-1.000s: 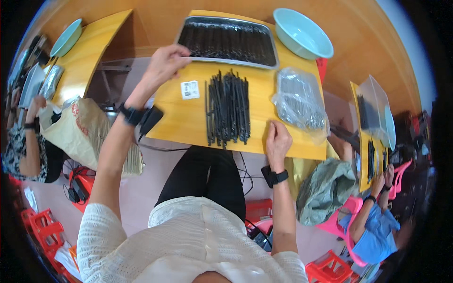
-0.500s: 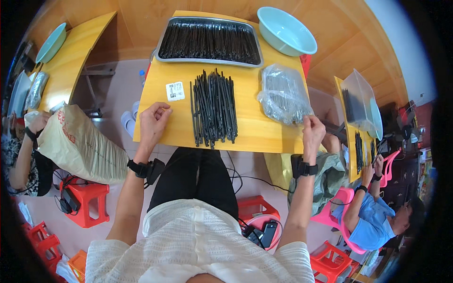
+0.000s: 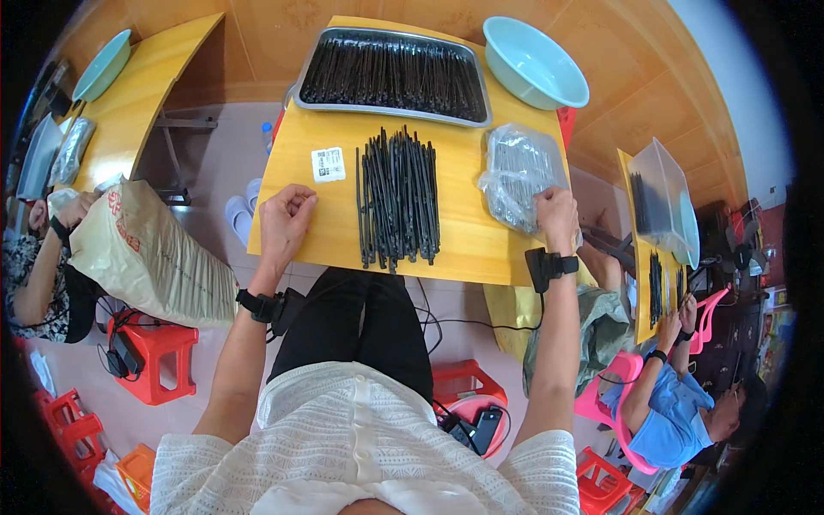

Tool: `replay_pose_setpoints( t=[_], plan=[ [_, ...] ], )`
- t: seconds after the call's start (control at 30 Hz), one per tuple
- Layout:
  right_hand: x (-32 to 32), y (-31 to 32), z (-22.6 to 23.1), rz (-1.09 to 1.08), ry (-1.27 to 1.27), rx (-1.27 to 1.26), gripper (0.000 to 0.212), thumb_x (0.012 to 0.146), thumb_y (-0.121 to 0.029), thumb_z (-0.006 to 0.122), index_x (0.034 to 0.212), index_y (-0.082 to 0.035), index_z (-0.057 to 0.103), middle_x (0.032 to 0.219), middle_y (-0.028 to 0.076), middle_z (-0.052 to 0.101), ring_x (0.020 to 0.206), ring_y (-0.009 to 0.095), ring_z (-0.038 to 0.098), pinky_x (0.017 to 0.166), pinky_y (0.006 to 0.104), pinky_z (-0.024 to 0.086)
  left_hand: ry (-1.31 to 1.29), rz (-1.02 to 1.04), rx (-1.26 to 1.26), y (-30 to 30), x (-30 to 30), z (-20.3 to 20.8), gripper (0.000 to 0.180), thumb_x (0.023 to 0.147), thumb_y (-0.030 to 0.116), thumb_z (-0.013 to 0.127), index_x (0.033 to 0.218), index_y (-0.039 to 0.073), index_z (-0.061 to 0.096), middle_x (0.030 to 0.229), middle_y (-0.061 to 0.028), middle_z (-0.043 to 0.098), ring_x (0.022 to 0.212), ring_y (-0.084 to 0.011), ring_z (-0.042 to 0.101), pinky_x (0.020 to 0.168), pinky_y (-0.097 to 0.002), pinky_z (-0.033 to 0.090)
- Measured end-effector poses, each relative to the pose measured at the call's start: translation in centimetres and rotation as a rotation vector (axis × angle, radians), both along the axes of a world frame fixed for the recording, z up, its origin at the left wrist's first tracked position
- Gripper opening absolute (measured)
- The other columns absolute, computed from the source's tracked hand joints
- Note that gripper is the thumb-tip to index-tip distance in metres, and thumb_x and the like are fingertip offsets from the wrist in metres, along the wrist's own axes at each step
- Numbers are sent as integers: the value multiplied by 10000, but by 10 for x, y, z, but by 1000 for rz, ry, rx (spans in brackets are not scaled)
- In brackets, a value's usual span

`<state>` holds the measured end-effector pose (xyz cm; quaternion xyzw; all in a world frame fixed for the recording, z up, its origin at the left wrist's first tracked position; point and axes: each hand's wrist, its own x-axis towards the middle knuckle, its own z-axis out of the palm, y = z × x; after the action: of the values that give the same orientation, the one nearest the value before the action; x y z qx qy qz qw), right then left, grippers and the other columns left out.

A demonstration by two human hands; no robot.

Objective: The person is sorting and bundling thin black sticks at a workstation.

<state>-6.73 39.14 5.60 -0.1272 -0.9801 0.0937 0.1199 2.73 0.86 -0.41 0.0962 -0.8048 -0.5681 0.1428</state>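
A loose bundle of thin black sticks (image 3: 400, 202) lies lengthwise on the yellow table (image 3: 335, 236) in front of me. To its left, my left hand (image 3: 286, 225) rests near the table edge with its fingers curled in, and nothing shows in them. On the right, my right hand (image 3: 558, 215) is at the edge of a clear plastic bag (image 3: 519, 167) full of thin, greyish, wire-like pieces. The fingers of that hand are pinched together against the bag; what they grip is hidden. A small white printed label (image 3: 328, 164) lies left of the bundle.
Behind the bundle stands a metal tray (image 3: 390, 106) filled with dark sticks. A light blue basin (image 3: 536, 64) sits at the far right corner. Two people work at side tables; a large woven sack (image 3: 159, 262) stands on the left. A black cable (image 3: 468, 324) runs to my right wrist.
My right hand has shifted left, from the bag's near right corner onto its edge. My left hand stays beside the label and bundle. The whole view has shifted slightly.
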Motion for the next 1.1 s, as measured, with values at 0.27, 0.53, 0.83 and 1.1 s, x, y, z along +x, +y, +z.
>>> replay_pose_setpoints(
  t=[0.27, 0.53, 0.83, 1.1],
  plan=[
    [-8, 9, -11, 70, 32, 35, 174, 739, -181, 554, 777, -33, 639, 828, 210, 619, 818, 378, 588, 717, 447, 467, 46, 19, 85, 0, 1, -3, 103, 787, 62, 603, 791, -41, 606, 568, -23, 548, 453, -51, 462, 416, -206, 366],
    [-10, 18, 5, 59, -25, -84, 165, 730, -197, 596, 788, -55, 656, 800, 183, 627, 816, 364, 595, 718, 427, 471, 53, -10, 72, -3, 0, -12, 102, 822, 64, 586, 817, -36, 601, 613, 2, 551, 450, -34, 452, 402, -174, 348],
    [-5, 25, -9, 83, 110, 179, 117, 715, -153, 586, 752, -51, 633, 763, 166, 630, 758, 340, 613, 673, 415, 487, 17, 26, 29, 0, 1, 0, 100, 784, 57, 598, 788, -43, 602, 561, -35, 548, 449, -60, 460, 424, -209, 364],
    [-12, 25, -10, 117, 133, 221, 158, 739, -158, 522, 738, -33, 619, 775, 181, 630, 727, 362, 610, 654, 430, 489, 65, 6, -11, -4, 0, -8, 113, 820, 74, 588, 817, -38, 603, 585, 1, 545, 436, -34, 446, 384, -184, 340]
  ],
)
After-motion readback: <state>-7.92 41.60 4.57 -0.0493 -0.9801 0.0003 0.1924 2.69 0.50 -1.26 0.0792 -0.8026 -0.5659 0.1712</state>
